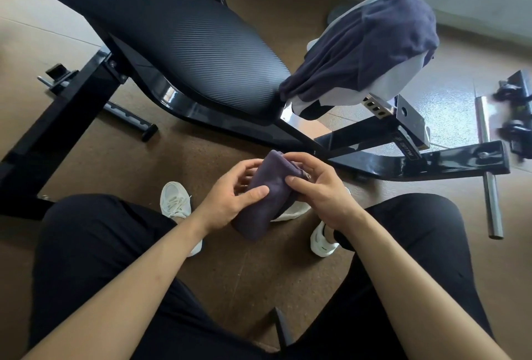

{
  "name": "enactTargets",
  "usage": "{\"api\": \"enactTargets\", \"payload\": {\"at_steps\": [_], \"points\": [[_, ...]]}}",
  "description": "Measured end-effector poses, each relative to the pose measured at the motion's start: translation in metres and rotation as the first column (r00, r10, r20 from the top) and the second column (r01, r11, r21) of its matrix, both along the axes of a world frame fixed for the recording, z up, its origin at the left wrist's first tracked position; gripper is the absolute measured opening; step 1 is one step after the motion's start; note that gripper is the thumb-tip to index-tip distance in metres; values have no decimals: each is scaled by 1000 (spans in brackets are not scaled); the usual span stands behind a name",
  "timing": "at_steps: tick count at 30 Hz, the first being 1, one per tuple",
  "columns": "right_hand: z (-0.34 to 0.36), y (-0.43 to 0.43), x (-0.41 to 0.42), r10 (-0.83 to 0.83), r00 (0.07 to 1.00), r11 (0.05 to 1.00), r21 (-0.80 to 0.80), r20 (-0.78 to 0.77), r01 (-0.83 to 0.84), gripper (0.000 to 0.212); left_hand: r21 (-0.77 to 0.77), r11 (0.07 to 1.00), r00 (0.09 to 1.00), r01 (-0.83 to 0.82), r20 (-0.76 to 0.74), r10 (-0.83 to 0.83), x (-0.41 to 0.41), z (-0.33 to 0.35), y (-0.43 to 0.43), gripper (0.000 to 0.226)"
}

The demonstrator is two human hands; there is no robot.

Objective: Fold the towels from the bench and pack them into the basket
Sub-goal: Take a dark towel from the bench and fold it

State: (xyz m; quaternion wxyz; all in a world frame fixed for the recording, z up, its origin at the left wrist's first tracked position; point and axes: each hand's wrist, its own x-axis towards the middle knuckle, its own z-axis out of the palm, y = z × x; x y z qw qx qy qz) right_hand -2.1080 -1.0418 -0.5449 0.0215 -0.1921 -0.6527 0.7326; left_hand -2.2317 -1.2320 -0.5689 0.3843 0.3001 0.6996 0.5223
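Both hands are on it: the left hand (pixel 230 198) grips the folded purple towel (pixel 263 201) from its side, thumb flat across the front and fingers curled behind. The right hand (pixel 319 187) pinches the towel's upper end, thumb on the cloth and fingers hooked over the top edge. The towel is a narrow, thick bundle, held in the air in front of the bench (pixel 187 43), just short of its near end and above the brown floor (pixel 218 267). Something white (pixel 290 211) peeks out under the bundle; I can't tell what it is. 2 white shoes show below the hands, 1 (pixel 175 201) to the left and 1 (pixel 322 240) to the right. Out on the bench's foot end, a navy towel (pixel 374 43) lies draped over a pale towel (pixel 400 77), both unfolded. Right of the bench frame, a steel bar (pixel 488 164) lies on the floor.
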Motion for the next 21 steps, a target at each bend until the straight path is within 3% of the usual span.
{"api": "enactTargets", "payload": {"at_steps": [7, 10, 14, 18, 21], "points": [[-13, -6, -5, -110, 994, 994, 3, 23, 110, 56, -123, 992, 1000, 28, -9, -29, 1, -5, -1, 71], [-13, 1, -1, -55, 997, 972, 232, 53, 41, 57, -156, 987, 994, 41, -96, -57, -2, -7, -3, 70], [-8, 16, -4, 115, 983, 858, 484, 140, -170, 46, -243, 967, 965, 81, -224, -137, -12, -5, -5, 67], [-16, 23, 0, 23, 986, 899, 429, 162, -92, 40, -309, 949, 978, 64, -168, -121, -16, -6, -11, 68], [-32, 14, 6, -114, 964, 957, 288, 240, 41, 37, -352, 935, 994, 36, -83, -70, -11, -22, -16, 54]]}}
